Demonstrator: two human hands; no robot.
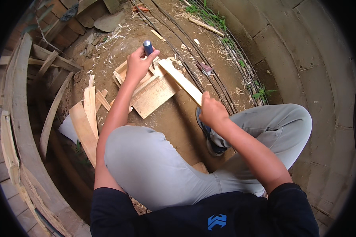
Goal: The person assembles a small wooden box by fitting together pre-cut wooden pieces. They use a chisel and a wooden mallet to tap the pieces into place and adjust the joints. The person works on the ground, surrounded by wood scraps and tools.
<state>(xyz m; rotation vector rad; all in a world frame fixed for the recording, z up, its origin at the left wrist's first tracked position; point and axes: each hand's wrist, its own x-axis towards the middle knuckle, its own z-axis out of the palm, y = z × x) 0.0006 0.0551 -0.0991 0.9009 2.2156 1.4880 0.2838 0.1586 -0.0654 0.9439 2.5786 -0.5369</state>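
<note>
My left hand (137, 66) is closed around a chisel (147, 46) with a blue handle and a metal-capped end pointing up. Its blade is mostly hidden behind my fingers, over a pale wooden piece (156, 96) made of joined boards on the ground. In my right hand (213, 111) is a flat wooden stick (182, 83), gripped at its near end. The stick slants forward and left, its far end close to the right of the chisel and above the boards. I cannot tell whether it touches them.
Loose boards (83, 122) lean at the left, beside a curved plank (21, 98). Dark rods (186, 47) run along the dirt, with a reddish packet (204, 68) on them. Wood chips are scattered about. A block wall (304, 59) rises at the right. My bent legs are close below.
</note>
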